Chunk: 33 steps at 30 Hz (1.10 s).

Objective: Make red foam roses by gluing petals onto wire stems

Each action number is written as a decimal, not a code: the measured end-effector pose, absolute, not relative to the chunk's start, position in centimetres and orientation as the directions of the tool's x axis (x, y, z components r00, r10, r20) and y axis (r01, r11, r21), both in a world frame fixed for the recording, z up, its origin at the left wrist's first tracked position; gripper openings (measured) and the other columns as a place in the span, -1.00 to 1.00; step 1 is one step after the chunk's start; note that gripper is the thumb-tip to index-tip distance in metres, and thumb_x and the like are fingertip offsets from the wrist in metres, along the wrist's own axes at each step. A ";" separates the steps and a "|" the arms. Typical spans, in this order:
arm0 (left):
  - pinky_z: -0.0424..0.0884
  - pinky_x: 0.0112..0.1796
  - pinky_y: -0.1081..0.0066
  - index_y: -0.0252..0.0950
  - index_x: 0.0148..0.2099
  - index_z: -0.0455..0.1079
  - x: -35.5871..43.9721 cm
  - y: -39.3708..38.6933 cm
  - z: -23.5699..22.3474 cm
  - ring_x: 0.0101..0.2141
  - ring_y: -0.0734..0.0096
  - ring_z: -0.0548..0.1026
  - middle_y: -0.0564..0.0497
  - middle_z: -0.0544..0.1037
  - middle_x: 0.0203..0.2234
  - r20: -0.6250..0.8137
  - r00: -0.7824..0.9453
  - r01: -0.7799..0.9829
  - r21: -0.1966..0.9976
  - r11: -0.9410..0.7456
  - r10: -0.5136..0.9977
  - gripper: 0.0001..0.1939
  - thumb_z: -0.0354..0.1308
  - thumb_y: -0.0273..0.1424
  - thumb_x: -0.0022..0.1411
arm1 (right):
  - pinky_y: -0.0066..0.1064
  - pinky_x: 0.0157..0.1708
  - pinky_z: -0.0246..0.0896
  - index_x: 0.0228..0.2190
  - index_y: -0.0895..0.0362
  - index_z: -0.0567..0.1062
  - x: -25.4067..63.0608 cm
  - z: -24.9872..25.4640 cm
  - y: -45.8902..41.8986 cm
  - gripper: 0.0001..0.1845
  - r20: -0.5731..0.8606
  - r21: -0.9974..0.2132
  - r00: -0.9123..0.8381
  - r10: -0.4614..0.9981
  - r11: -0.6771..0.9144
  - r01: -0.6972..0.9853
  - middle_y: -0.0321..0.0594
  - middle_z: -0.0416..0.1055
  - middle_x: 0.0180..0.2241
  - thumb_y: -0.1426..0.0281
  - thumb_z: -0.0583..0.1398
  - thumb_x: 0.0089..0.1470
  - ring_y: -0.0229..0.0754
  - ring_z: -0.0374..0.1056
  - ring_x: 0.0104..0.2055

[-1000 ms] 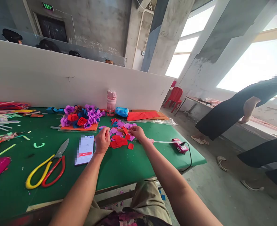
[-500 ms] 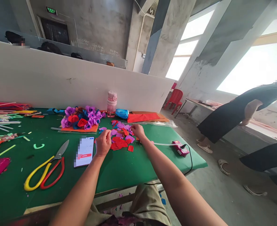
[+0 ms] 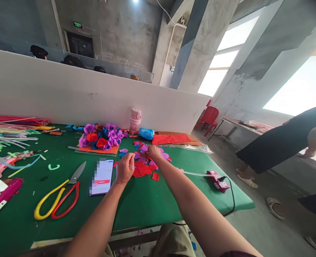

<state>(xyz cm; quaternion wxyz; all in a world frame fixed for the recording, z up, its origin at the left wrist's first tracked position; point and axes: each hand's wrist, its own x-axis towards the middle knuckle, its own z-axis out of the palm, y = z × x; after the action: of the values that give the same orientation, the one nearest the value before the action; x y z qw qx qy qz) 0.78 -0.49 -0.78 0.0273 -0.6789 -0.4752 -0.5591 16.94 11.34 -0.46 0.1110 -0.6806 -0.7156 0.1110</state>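
Observation:
My left hand [image 3: 125,167] is closed, its fingers pinched together, just right of the phone [image 3: 102,176]. My right hand [image 3: 154,151] is curled closed over the pile of loose purple, blue and red petals [image 3: 143,169]. Whatever the fingers of either hand hold is hidden or too small to make out. A small gap separates the hands, with petals showing between and below them. Behind my left hand, finished purple, red and blue flowers [image 3: 102,137] rest on an orange sheet.
Left on the green table [image 3: 147,203] lie scissors [image 3: 73,180], a pink glue gun [image 3: 5,164] and many thin sticks [image 3: 8,130]. A pink bottle [image 3: 135,121] and blue packet [image 3: 146,134] stand behind. At right, a power strip [image 3: 217,181] trails a cable; a person [image 3: 284,139] is beyond.
The view has swung left, so things appear further right. My right hand has moved left, closer to my left hand. Both hands stay closed.

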 end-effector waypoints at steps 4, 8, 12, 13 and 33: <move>0.37 -0.34 0.44 -0.26 -0.25 0.34 0.8 -0.5 -0.9 -0.38 0.37 0.50 -0.04 0.54 -0.40 0.783 -0.067 0.672 0.494 -0.552 0.619 -0.83 -0.08 -0.43 0.27 | -0.23 -0.09 0.20 -0.33 0.19 0.53 17.3 -0.3 11.9 -0.79 -0.057 -0.413 -0.025 0.998 -0.001 0.911 0.04 0.44 -0.15 0.36 0.29 -0.07 0.09 0.30 -0.01; 0.37 -0.35 0.44 -0.25 -0.25 0.34 0.8 -0.4 -1.0 -0.39 0.38 0.50 -0.03 0.54 -0.40 0.775 -0.073 0.669 0.505 -0.545 0.627 -0.83 -0.09 -0.42 0.28 | -0.19 -0.13 0.28 -0.12 0.19 0.41 19.3 0.8 12.5 -0.69 -0.168 -0.571 -0.043 0.985 -0.062 0.819 -0.10 0.35 -0.07 0.30 0.15 0.12 -0.07 0.32 -0.08; 0.37 -0.33 0.43 -0.25 -0.25 0.33 0.8 -0.3 -0.8 -0.37 0.38 0.50 -0.04 0.54 -0.39 0.776 -0.078 0.663 0.509 -0.549 0.626 -0.82 -0.10 -0.40 0.29 | -0.16 -0.15 0.31 -0.04 0.18 0.33 21.8 2.3 12.4 -0.64 -0.257 -0.740 -0.168 0.952 -0.082 0.667 -0.11 0.32 -0.05 0.30 0.13 0.15 -0.12 0.33 -0.10; 0.37 -0.33 0.43 -0.25 -0.25 0.33 0.8 -0.3 -0.8 -0.37 0.37 0.50 -0.04 0.54 -0.40 0.777 -0.079 0.659 0.511 -0.552 0.624 -0.82 -0.10 -0.40 0.29 | -0.17 -0.16 0.31 -0.04 0.18 0.34 22.3 2.7 12.1 -0.64 -0.265 -0.771 -0.201 0.943 -0.082 0.631 -0.11 0.32 -0.06 0.30 0.12 0.15 -0.13 0.33 -0.11; 0.34 -0.36 0.44 -0.25 -0.30 0.35 0.5 -0.4 0.3 -0.39 0.36 0.50 -0.05 0.54 -0.43 0.767 -0.124 0.658 0.538 -0.527 0.629 -0.79 -0.09 -0.36 0.28 | -0.51 -0.46 0.05 -0.48 0.15 0.46 20.4 -0.3 -4.9 -0.87 0.187 -0.656 -0.269 0.945 0.324 0.682 -0.31 0.38 -0.53 0.48 0.11 0.01 -0.30 0.26 -0.48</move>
<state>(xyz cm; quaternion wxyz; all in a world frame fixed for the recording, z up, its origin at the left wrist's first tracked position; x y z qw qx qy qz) 0.47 -0.39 0.31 0.0128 -0.6615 -0.4864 -0.5707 20.40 -4.92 -0.31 0.2845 -0.5337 -0.7622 0.2310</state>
